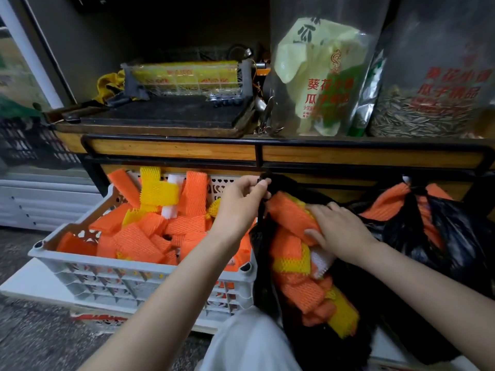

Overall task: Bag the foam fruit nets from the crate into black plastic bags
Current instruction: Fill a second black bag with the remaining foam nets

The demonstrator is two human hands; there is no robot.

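Note:
A grey plastic crate (139, 266) at the left holds several orange, yellow and white foam fruit nets (150, 231). To its right an open black plastic bag (267, 285) is stuffed with orange and yellow nets (300, 290). My left hand (242, 198) pinches the bag's black handle and holds it up near the shelf frame. My right hand (337, 228) lies on top of the nets in the bag, fingers curled round an orange net (292, 218). A second black bag (450, 236) with orange nets sits at the right, tied at the top.
A wooden shelf with a black metal frame (254, 153) runs above the crate and bags. On it stand a dark tray (166, 113), a yellow packet and large clear bags of sunflower seeds (428, 111). My pale trouser knee (249, 341) is at the bottom.

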